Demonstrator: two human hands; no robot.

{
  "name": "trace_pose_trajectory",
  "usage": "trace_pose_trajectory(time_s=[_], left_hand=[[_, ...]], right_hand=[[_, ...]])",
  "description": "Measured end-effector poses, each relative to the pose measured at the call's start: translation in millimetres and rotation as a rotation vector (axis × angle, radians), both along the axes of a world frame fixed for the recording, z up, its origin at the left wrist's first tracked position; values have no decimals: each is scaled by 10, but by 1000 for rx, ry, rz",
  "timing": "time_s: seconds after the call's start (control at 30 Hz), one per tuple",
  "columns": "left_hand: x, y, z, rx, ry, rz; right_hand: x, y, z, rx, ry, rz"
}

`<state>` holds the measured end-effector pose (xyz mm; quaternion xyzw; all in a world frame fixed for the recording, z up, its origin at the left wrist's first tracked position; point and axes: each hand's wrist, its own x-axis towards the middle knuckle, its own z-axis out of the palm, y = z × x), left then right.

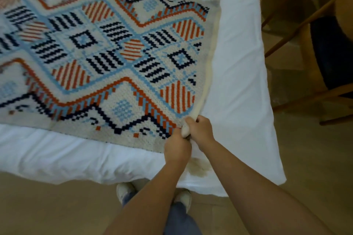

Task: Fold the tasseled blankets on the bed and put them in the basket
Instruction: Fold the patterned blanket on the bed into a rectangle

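Floor (47, 206): tan, smooth and matte, along the near side and on the right.

Shoes (125, 191): one pale pair, flat on the floor and slightly apart. The toes are hidden under the hanging edge of the sheet (238, 82).

Jeans (179, 221): blue denim, reaching down to both shoes.

Sheet: white and creased, with soft folds towards the corner, draped over the near and right sides.

Chair (313, 96): light wood, on the floor to the right, near the sheet's right edge and well apart from the shoes. Slanted rails and legs show; its full form cannot be made out.

Dark item (332, 53): navy or black, sits within the wooden frame. Kind not determinable.
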<state>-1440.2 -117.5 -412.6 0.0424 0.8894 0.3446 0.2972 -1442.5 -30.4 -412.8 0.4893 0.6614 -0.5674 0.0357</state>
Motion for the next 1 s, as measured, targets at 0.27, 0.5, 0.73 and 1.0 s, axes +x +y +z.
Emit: trace_pose_trajectory(time_s=[0.27,0.5,0.73,1.0], left_hand=[[-1004,-969,474,-9,189,-123],[-2232,-2469,556,-101,210,-61],[-3090,-3844,598,-13,97,37],[-3882,-5114,412,-99,125,188]], right_hand=[[-1094,-661,403,105,64,109],[-2314,-1872,573,236,27,279],[-3379,-3223,658,347,45,464],[-4392,-4423,533,372,31,684]])
